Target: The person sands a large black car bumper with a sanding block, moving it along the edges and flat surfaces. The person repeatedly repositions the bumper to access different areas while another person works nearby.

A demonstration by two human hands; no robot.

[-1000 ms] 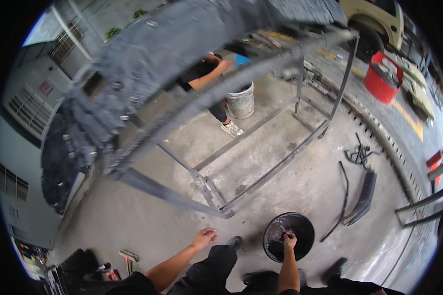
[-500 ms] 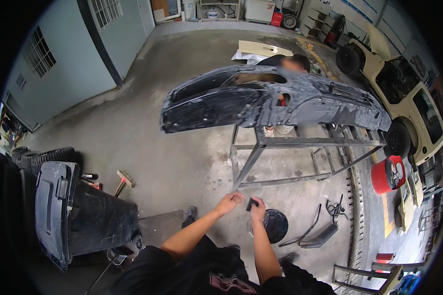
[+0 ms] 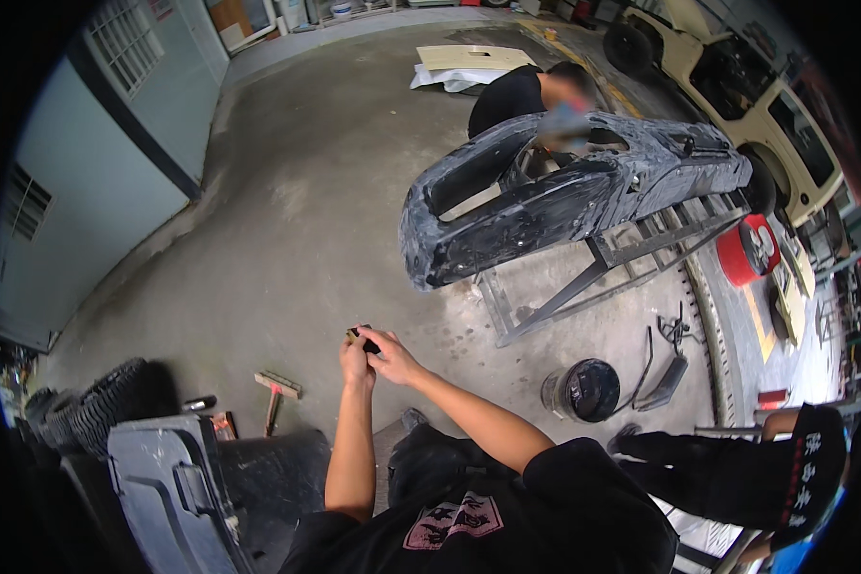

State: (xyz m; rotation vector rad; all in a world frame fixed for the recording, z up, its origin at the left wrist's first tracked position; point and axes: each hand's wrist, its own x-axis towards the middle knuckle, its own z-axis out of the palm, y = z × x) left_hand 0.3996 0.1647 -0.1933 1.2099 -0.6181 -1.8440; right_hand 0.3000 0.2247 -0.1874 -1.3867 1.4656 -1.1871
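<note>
My left hand [image 3: 355,361] and my right hand [image 3: 392,358] meet in front of my body, over the bare floor. Both are closed around a small black block [image 3: 369,345] with a yellowish edge, and fingers cover most of it. Beyond them on the right, apart from my hands, a long black car bumper [image 3: 517,222] with grey scuffed patches rests on a metal stand [image 3: 622,251]. A co-worker in black [image 3: 507,99] bends over its far side.
A black bucket [image 3: 591,390] stands on the floor to the right, near a bent black part [image 3: 662,385]. At left are a wheeled bin [image 3: 163,478], tyres [image 3: 115,402] and a brush [image 3: 277,386]. Another person [image 3: 727,478] is at lower right, below a red drum [image 3: 746,251].
My hands have moved left and come together on the block, which only my right hand held before. My view has turned, and a second person has appeared at lower right.
</note>
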